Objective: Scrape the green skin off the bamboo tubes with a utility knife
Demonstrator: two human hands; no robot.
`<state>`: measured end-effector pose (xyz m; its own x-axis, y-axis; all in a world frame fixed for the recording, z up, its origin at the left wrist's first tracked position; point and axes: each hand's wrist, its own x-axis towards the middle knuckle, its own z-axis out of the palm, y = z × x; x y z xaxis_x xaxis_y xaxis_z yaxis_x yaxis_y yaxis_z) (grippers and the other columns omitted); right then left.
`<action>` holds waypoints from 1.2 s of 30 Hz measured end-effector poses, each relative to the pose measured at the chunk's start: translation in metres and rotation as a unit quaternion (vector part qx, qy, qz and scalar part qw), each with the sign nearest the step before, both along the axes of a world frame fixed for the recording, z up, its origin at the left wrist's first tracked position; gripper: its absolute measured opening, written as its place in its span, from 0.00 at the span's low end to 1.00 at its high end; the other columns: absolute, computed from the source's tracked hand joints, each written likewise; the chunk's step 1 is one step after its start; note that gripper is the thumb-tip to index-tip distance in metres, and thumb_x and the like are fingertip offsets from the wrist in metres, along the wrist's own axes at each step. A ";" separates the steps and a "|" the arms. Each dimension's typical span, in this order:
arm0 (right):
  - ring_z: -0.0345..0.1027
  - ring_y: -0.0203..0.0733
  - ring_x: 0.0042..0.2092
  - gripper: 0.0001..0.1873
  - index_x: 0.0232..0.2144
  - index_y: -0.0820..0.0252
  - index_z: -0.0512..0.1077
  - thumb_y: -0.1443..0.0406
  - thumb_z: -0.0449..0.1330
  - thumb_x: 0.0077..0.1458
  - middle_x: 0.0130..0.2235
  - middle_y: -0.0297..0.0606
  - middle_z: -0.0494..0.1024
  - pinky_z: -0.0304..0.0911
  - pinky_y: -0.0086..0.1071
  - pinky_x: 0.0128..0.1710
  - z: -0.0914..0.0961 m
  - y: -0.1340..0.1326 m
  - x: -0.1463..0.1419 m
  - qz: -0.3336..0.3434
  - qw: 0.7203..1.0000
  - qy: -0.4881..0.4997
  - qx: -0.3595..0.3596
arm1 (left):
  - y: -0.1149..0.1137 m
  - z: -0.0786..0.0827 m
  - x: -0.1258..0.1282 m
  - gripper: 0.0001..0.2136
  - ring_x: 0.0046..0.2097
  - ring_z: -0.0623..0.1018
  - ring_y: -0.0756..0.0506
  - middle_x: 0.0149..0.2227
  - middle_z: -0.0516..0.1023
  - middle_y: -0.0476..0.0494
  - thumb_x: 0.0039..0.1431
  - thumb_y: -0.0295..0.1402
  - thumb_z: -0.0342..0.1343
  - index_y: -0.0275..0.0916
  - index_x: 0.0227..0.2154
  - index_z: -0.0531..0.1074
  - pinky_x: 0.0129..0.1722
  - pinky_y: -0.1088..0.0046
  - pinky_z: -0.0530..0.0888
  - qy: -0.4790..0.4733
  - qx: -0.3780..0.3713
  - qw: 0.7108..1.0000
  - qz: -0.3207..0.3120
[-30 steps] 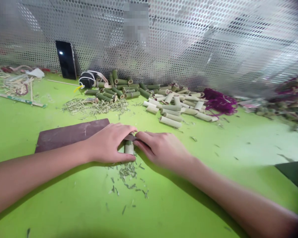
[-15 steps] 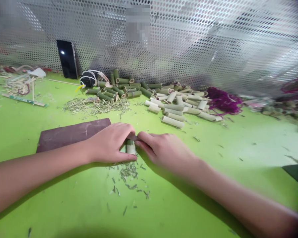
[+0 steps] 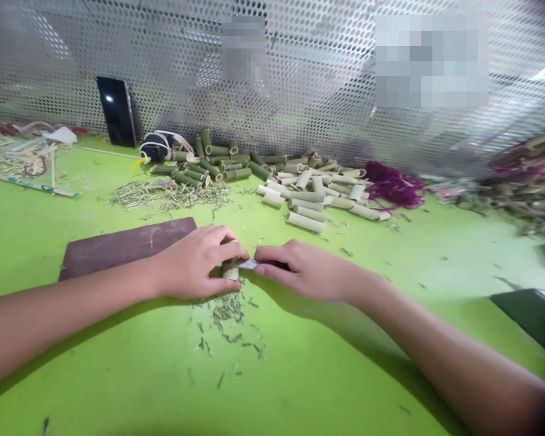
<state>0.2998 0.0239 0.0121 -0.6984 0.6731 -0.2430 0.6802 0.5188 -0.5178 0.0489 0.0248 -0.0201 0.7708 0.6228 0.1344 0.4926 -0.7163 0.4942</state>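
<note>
My left hand [image 3: 195, 269] is wrapped round a short bamboo tube [image 3: 230, 270] that stands on the green table [image 3: 118, 375]. My right hand [image 3: 306, 270] is closed on a small knife [image 3: 249, 264], whose silver blade tip touches the tube's top. Green shavings [image 3: 229, 315] lie scattered just in front of the tube. A dark brown board [image 3: 122, 245] lies behind my left wrist.
A pile of dark green bamboo tubes [image 3: 213, 163] and a pile of pale peeled tubes [image 3: 322, 197] lie at the back. More shavings [image 3: 168, 195], purple thread [image 3: 393, 184], a black phone [image 3: 115, 111] against the perforated metal screen [image 3: 300, 91], a dark tray [image 3: 533, 315] at right.
My right hand has drawn back to the right, so the knife's blade now shows at the tube's top. My left hand keeps hold of the tube.
</note>
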 end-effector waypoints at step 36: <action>0.64 0.35 0.22 0.20 0.34 0.57 0.73 0.55 0.49 0.72 0.25 0.33 0.75 0.56 0.30 0.24 -0.003 -0.011 -0.011 0.002 0.999 0.001 0.044 | 0.002 -0.007 -0.002 0.21 0.50 0.73 0.36 0.48 0.76 0.37 0.66 0.56 0.54 0.41 0.41 0.68 0.48 0.55 0.72 -0.025 0.010 1.000 0.007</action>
